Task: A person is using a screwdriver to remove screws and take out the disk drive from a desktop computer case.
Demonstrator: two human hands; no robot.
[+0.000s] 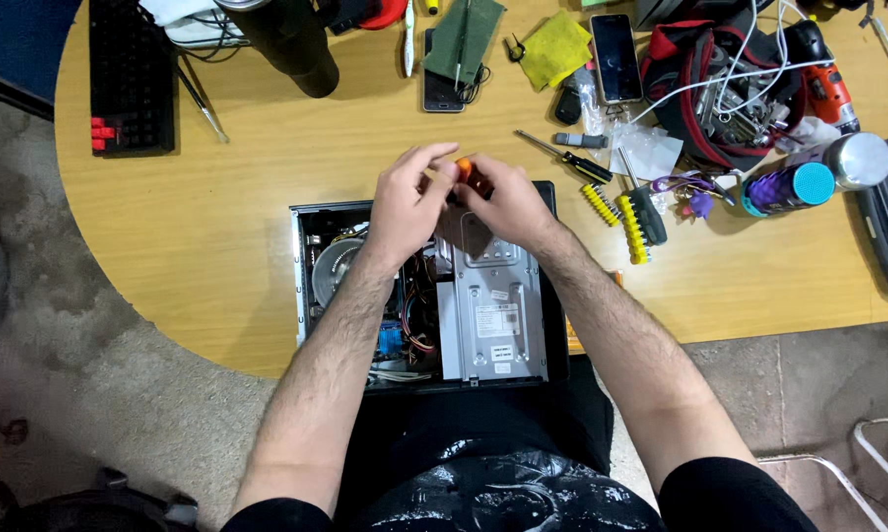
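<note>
An open desktop computer case (pixel 306 286) lies at the near edge of a wooden table (pixel 237 217), its metal drive cage (pixel 493 315), fan and wires exposed. My left hand (pixel 405 202) and my right hand (pixel 508 207) meet above the case's far end. Both pinch a small tool with an orange and black handle (pixel 469 175); the orange tip shows between my fingers. What the tool's lower end touches is hidden by my hands.
Right of the case lie screwdrivers (pixel 577 163) and yellow bit holders (pixel 633 232). Further off are a phone (pixel 616 57), a red and black tool bag (pixel 710 89), a drill (pixel 826 84), two cylindrical containers (pixel 789 187), a black keyboard (pixel 129 74), and a dark cylinder (pixel 291 44).
</note>
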